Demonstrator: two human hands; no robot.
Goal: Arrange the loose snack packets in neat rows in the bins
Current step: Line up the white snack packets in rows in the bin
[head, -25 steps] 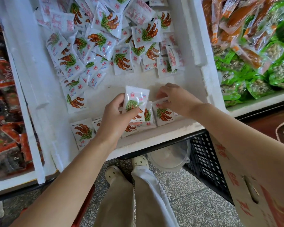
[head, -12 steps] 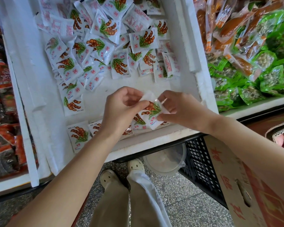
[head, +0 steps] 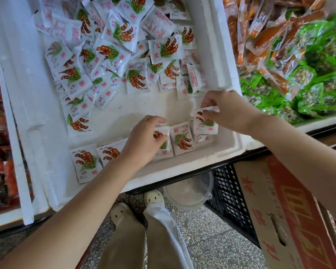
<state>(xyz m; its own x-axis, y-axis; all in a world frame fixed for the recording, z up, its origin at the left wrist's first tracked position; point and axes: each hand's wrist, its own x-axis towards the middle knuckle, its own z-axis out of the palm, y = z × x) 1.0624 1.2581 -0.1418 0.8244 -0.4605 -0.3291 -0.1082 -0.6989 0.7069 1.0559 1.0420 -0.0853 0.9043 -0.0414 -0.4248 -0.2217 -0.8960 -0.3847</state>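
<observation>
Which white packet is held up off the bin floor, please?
The packet pinched in the right hand; the rest lie flat, one under the left hand.

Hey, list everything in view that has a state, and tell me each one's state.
left hand: fingers grip the row packet
right hand: pinches the held packet
held packet: tilted over the row's right end
front row: flat, side by side along the near wall
loose pile: jumbled, overlapping, at the back
foam bin: open-topped, partly sorted
green packets: heaped in the next bin
</observation>
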